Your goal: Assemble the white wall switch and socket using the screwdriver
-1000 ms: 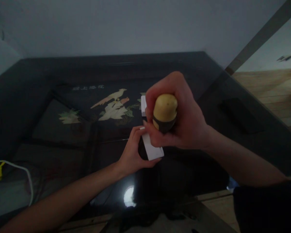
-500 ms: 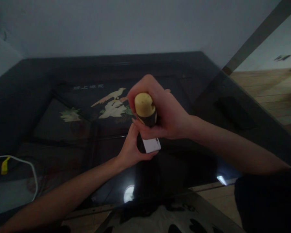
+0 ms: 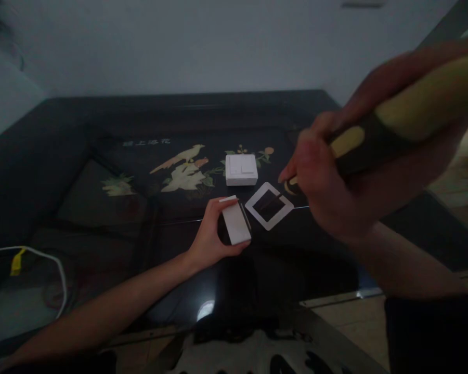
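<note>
My left hand point(image 3: 210, 236) grips a small white switch block point(image 3: 236, 221) by its edges, thumb at the near side and fingers at the far side. My right hand point(image 3: 335, 166), raised and a little blurred, is wrapped round the yellow and black handle of a screwdriver point(image 3: 368, 140). Its thin shaft points down and left across a white square frame point(image 3: 252, 206) with an open middle. Whether the shaft touches this frame I cannot tell. Just beyond the left hand sits a white wall switch point(image 3: 242, 176) with two rockers on top.
Everything is over a glossy black table point(image 3: 171, 291) with an inlaid bird and flower picture point(image 3: 185, 174). A white cable point(image 3: 58, 265) with a yellow tag point(image 3: 17, 262) lies at the left. The pale wall point(image 3: 179, 47) stands behind the table.
My right hand has swung up and right with the screwdriver, away from the block. The white frame and the wall switch have come into sight. My left hand keeps its grip.
</note>
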{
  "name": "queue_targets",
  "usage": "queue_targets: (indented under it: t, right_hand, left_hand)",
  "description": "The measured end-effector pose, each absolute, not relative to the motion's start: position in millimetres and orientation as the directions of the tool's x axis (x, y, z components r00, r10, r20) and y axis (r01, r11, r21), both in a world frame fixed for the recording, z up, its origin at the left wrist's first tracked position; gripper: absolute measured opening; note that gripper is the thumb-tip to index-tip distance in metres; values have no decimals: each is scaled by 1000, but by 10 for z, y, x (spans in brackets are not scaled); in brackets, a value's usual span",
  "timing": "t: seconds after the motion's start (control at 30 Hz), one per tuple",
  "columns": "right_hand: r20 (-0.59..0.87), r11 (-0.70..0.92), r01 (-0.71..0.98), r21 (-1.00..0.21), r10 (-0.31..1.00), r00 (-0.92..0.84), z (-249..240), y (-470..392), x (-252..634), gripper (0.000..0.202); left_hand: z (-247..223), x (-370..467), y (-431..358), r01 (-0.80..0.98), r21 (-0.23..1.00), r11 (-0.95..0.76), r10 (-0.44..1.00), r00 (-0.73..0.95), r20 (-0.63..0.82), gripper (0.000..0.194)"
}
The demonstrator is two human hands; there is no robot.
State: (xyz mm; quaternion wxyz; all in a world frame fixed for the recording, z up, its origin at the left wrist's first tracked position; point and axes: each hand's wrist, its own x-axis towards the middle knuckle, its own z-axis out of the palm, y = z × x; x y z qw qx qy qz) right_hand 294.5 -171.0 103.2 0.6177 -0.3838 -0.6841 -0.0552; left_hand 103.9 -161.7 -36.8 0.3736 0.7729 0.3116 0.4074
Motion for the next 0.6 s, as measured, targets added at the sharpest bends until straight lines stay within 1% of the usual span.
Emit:
queue_targets:
  t: [0.03, 0.07, 0.13, 0.2, 0.23, 0.27, 0.33, 0.4, 0.6]
  right_hand:
    - [866, 680, 570, -460, 484, 122, 1100, -1692, 3010, 18]
    - [845, 689, 517, -508, 516, 141, 1132, -1665, 3080, 17]
    - [756, 658, 377, -652, 599, 263, 1067, -1597, 3235, 19]
    - [567, 526, 216, -823, 732, 377, 865, -1545, 3390, 20]
    - [437, 426, 133, -895, 781, 445, 738, -1537, 3458, 20]
    - [311, 332, 48, -942, 813, 492, 611, -1545, 3515, 19]
    - [211, 265, -23, -964, 816, 538, 390, -1600, 3587, 20]
    - [153, 233, -73, -970, 811, 565, 237, -1678, 3604, 21]
    - [-1, 151, -219, -964, 822, 570, 66, -1785, 3533, 24]
  left_hand:
    - [-358, 1038, -1618, 179, 832, -525, 785, 480, 392, 79]
    - [-351, 1038, -1618, 182, 833, -523, 783, 489, 385, 78]
    - [-339, 1034, -1619, 186, 829, -527, 777, 501, 381, 78]
    - [-326, 1022, -1618, 188, 825, -533, 772, 508, 383, 80]
    - [-316, 1014, -1617, 189, 826, -531, 770, 514, 378, 83]
    - [-304, 1003, -1616, 190, 828, -528, 769, 520, 371, 87]
    - [-272, 980, -1610, 205, 829, -520, 769, 534, 351, 93]
    - [-238, 961, -1599, 235, 819, -524, 768, 546, 335, 95]
    - [-207, 929, -1585, 295, 785, -545, 782, 517, 349, 91]
